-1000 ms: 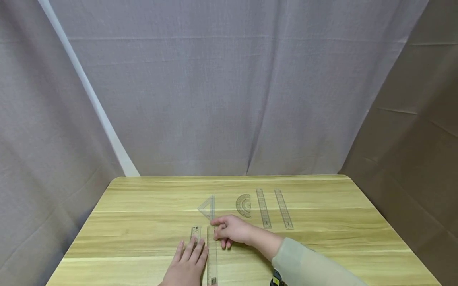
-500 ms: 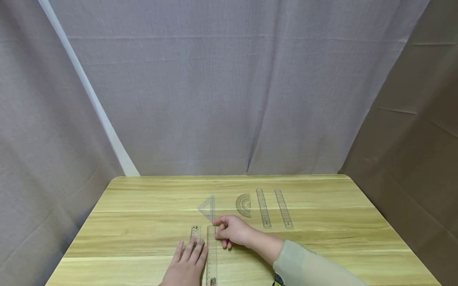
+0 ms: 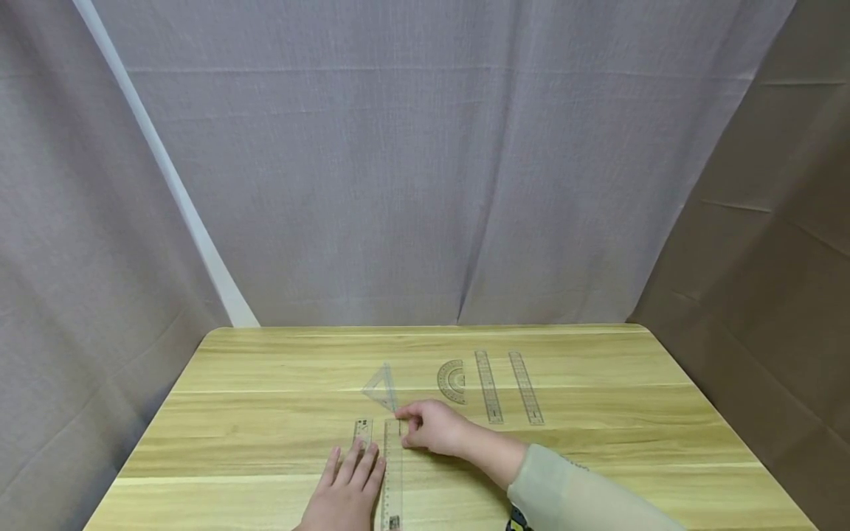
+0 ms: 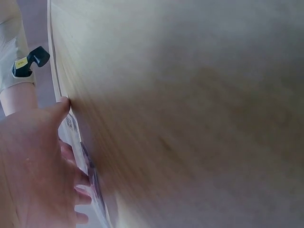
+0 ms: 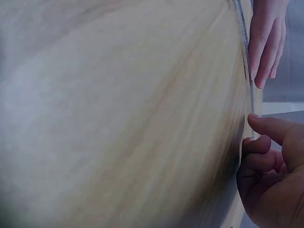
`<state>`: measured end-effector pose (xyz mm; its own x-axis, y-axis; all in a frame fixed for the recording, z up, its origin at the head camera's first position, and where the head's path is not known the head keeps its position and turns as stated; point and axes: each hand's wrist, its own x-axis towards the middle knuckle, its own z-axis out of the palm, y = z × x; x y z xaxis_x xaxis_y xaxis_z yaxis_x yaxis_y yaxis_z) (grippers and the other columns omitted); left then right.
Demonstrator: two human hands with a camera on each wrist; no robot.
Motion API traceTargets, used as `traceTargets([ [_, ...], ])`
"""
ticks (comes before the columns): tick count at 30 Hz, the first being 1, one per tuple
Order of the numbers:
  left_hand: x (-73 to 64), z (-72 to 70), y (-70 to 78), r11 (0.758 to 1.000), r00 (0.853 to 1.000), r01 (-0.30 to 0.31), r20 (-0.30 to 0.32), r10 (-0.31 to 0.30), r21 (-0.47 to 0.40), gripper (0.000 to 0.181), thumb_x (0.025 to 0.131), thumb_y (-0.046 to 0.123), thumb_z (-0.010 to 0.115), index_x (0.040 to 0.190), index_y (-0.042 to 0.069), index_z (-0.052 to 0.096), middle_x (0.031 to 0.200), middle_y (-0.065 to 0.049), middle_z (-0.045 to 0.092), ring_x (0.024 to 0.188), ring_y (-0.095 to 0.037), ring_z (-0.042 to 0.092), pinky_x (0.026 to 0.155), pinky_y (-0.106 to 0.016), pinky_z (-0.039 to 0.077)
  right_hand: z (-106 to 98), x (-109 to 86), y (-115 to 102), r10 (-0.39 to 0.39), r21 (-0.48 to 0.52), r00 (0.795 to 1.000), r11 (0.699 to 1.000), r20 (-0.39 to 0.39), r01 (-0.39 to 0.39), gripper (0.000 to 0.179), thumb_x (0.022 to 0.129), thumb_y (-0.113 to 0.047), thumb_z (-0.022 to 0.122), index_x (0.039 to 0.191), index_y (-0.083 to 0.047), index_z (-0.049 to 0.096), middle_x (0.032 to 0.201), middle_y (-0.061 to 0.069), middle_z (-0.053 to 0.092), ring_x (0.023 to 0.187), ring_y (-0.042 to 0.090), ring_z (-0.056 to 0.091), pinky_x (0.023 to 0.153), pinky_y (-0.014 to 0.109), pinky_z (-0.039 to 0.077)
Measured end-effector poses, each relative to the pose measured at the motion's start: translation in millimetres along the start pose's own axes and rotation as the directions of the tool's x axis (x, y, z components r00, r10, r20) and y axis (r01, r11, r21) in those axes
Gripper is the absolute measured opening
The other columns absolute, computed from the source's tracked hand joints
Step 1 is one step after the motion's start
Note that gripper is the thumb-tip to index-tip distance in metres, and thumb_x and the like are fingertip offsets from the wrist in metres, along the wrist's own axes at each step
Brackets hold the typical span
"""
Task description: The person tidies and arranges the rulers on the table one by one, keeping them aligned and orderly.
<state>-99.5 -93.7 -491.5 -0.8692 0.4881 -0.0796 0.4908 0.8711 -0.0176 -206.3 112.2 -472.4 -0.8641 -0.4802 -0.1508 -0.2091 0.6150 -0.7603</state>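
My left hand (image 3: 347,487) rests with fingers spread over a short clear ruler (image 3: 363,424), covering most of it. Its thumb reaches the near end of a longer clear ruler (image 3: 392,476) that lies lengthwise beside it. At that ruler's far end my right hand (image 3: 432,428) bends its thumb and index finger about the edge and corner. The index fingertip lies against the near corner of a clear set square (image 3: 381,389). In the right wrist view the thumb (image 5: 266,124) meets the thin ruler edge, the other fingers curled. How firmly it is held is hidden.
A clear protractor (image 3: 451,382) lies right of the set square. Beyond it, two slim clear rulers, one nearer (image 3: 489,387) and one farther right (image 3: 527,389), lie side by side. Grey curtains (image 3: 398,184) hang behind the wooden table (image 3: 232,428).
The set square has turned slightly, its far corner swinging left. The long ruler's near end has shifted a little left. My right hand has crept slightly right; my left hand has hardly moved.
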Motion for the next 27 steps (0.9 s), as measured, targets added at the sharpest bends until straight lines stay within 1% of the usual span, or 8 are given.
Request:
traceTargets([
  [7,0.3,0.4,0.4,1.0,1.0,0.001,0.002,-0.001,-0.01,0.118,0.071,0.095,0.027,0.149,0.008,0.045,0.158,-0.011,0.034,0.147,-0.035,0.025,0.116,-0.06,0.02,2.3,-0.2,5.2,-0.03,-0.068,0.999,0.997,-0.029,0.028,0.046,0.084,-0.015,0.079,0.127,-0.006,0.066,0.071,-0.008,0.058,0.06,0.006,0.05,0.06,0.023,0.044],
  [15,-1.6,0.2,0.7,1.0,1.0,-0.005,-0.006,0.005,-0.017,0.12,0.069,0.096,0.024,0.148,0.008,0.045,0.158,-0.011,0.034,0.147,-0.034,0.025,0.116,-0.06,0.02,2.9,-3.7,1.9,-0.039,-0.109,0.998,0.993,-0.04,0.034,0.045,0.085,-0.017,0.078,0.127,-0.007,0.066,0.071,-0.008,0.057,0.059,0.005,0.049,0.058,0.022,0.044],
  [18,-2.1,-0.3,0.0,1.0,1.0,-0.011,-0.011,0.01,-0.025,0.12,0.069,0.095,0.025,0.147,0.007,0.046,0.158,-0.012,0.034,0.147,-0.034,0.026,0.115,-0.061,0.021,3.4,-4.6,0.3,-0.043,-0.135,0.998,0.99,-0.039,0.037,0.045,0.085,-0.018,0.078,0.128,-0.007,0.066,0.07,-0.009,0.056,0.059,0.005,0.048,0.058,0.022,0.043],
  [22,-1.5,-0.5,-1.2,0.999,1.0,-0.012,-0.005,0.012,-0.034,0.118,0.07,0.094,0.03,0.147,0.007,0.046,0.158,-0.013,0.035,0.146,-0.035,0.027,0.115,-0.062,0.021,3.8,-4.7,-0.6,-0.049,-0.18,0.998,0.983,-0.035,0.042,0.046,0.085,-0.019,0.078,0.128,-0.008,0.065,0.068,-0.01,0.054,0.057,0.004,0.047,0.056,0.021,0.042],
  [27,-0.5,-1.0,-2.0,1.0,1.0,-0.011,0.011,0.011,-0.017,0.116,0.07,0.093,0.034,0.148,0.008,0.045,0.158,-0.012,0.034,0.146,-0.035,0.026,0.115,-0.061,0.021,4.0,-3.6,0.4,-0.052,-0.227,0.998,0.973,-0.031,0.043,0.045,0.086,-0.021,0.077,0.128,-0.01,0.066,0.066,-0.01,0.053,0.055,0.004,0.045,0.053,0.021,0.04],
])
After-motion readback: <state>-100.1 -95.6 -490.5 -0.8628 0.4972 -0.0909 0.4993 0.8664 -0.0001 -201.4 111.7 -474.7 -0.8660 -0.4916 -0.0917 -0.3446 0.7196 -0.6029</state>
